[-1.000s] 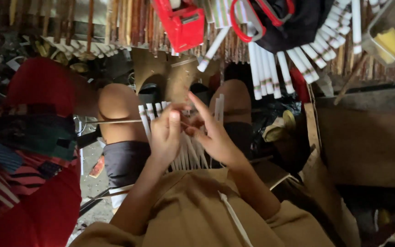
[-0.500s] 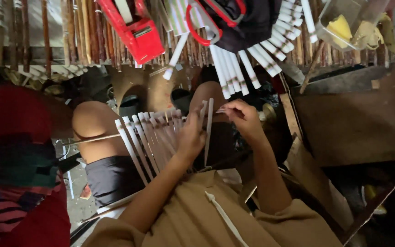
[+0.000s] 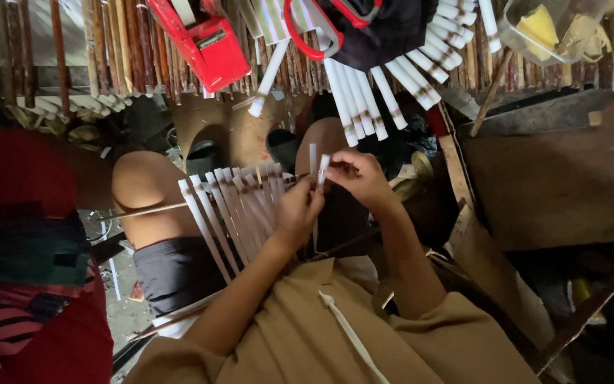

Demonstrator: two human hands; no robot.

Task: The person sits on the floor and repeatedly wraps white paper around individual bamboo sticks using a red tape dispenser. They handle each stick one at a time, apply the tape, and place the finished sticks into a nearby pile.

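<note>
We see the left hand [image 3: 298, 212] resting on a fan of white strips [image 3: 232, 206] spread across the lap, fingers curled down onto the right end of the fan, closed on the strips there. The right hand [image 3: 360, 176] sits just right of it, thumb and fingertips pinched shut on a single white strip [image 3: 313, 161] that stands near upright, long axis running away from the body, top end free above the fingers. That strip lies at the right edge of the fan, between the two hands, touching both as far as we can tell; the right hand is the one gripping it. The fan strips slant up-left to down-right, pivoting near the left hand, with a thin stick [image 3: 152, 210] poking out left across the knee. Lower ends of the strips are hidden under the left forearm and shirt. We cannot tell how the strips are joined. Beyond the knees: more white strips [image 3: 364, 99] fanned on the floor, a red tool [image 3: 204, 39], a clear plastic tub [image 3: 548, 28], all partly cut off at the top edge. Dark clutter at right is unreadable.
</note>
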